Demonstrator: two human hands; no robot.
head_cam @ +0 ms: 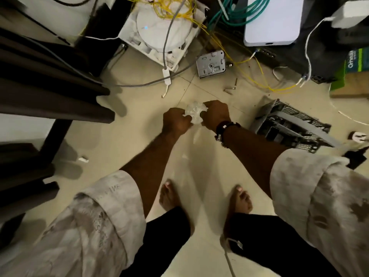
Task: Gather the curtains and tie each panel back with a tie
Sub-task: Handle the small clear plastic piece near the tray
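Pale floor tiles (199,176) fill the view beneath me, my bare feet planted at the near edge and loose hardware scattered toward the far edge. My left hand (175,121) and right hand (216,114) meet above the middle of the floor, each with fingers curled round one side of a small crumpled clear wad (194,113), which I take to be the tie, though blur leaves its material uncertain. It looks very light, soft and crinkly, probably thin plastic film: it should stretch out under a gentle pull and may tear if jerked, so I judge the ends the best place to pinch it. Dark curtain folds (50,86) hang along the left edge of the floor, well apart from both hands; they appear heavy, limp and thick, best gathered by encircling the bunched folds at mid-height.

Containers: a grey wire basket (293,126) lies tipped on its side near the right edge, holding what seems a dark device; an open white housing (159,33) at the far edge carries coiled yellow cable (171,7).
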